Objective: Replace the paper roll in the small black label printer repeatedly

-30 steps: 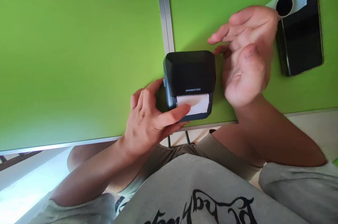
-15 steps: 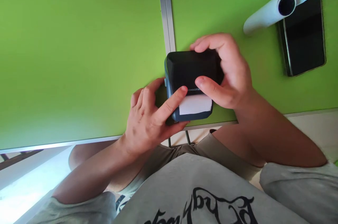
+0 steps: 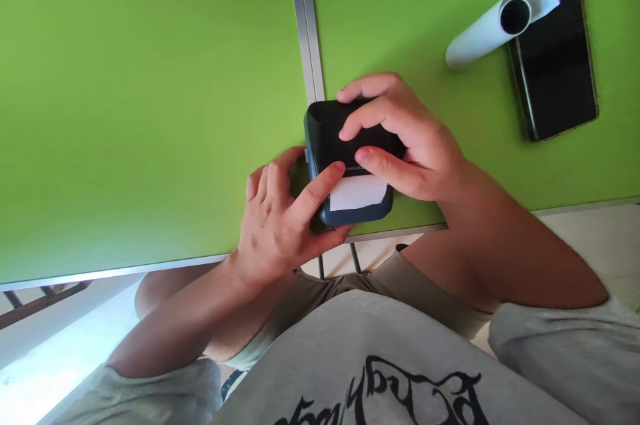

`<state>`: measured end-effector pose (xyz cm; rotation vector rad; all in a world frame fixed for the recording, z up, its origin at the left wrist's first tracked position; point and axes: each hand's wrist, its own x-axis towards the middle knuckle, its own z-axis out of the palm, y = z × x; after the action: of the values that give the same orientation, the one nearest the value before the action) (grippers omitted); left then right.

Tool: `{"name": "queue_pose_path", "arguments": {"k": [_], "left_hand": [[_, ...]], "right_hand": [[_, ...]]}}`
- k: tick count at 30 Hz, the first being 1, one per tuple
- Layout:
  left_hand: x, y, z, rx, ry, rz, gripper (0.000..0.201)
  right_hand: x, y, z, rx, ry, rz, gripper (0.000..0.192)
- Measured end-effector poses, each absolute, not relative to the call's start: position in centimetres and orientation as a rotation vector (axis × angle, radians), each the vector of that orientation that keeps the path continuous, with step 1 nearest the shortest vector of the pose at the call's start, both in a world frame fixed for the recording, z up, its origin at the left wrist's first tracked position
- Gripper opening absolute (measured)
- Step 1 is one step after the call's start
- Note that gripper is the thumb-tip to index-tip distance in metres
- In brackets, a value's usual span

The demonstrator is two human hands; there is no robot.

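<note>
A small dark label printer (image 3: pixel 325 138) stands near the front edge of the green table (image 3: pixel 150 111), with a white label strip (image 3: pixel 356 193) showing at its front slot. My left hand (image 3: pixel 280 218) grips the printer's left side, thumb laid against the front by the label. My right hand (image 3: pixel 405 138) lies over the printer's lid, fingers curled over its top and thumb pressing near the front.
A white paper roll (image 3: pixel 495 21) lies at the back right, its end resting on a black phone (image 3: pixel 553 58). A metal seam (image 3: pixel 303 25) splits the table into two panels. My knees and grey shirt fill the bottom of the view.
My right hand came down from the air onto the printer's lid and closed around it. The left thumb shifted up against the front. The white roll, hidden before, shows now.
</note>
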<state>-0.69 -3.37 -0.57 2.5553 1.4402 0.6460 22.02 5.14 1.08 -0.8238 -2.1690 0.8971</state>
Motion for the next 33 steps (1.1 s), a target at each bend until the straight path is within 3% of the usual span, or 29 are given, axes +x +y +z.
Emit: {"name": "queue_pose_path", "arguments": {"k": [6, 12, 16, 21, 33], "left_hand": [[-0.8, -3.3, -0.6, 2.584, 1.399, 0.629, 0.078], [-0.5, -3.5, -0.5, 2.519, 1.514, 0.628, 0.106], [-0.5, -3.7, -0.4, 2.525, 1.535, 0.528, 0.102], [-0.5, -3.7, -0.2, 2.546, 1.541, 0.503, 0.099], [-1.1, -3.2, -0.3, 2.498, 1.476, 0.598, 0.102]], "right_hand": [[22.0, 5.2, 0.9, -0.822, -2.134, 0.914, 0.023], [21.7, 5.3, 0.9, -0.835, -2.071, 0.943, 0.028], [21.3, 5.1, 0.6, -0.94, -1.955, 0.962, 0.027], [21.0, 4.9, 0.2, -1.204, -1.818, 0.76, 0.03], [21.4, 4.8, -0.7, -1.09, -1.88, 0.808, 0.05]]}}
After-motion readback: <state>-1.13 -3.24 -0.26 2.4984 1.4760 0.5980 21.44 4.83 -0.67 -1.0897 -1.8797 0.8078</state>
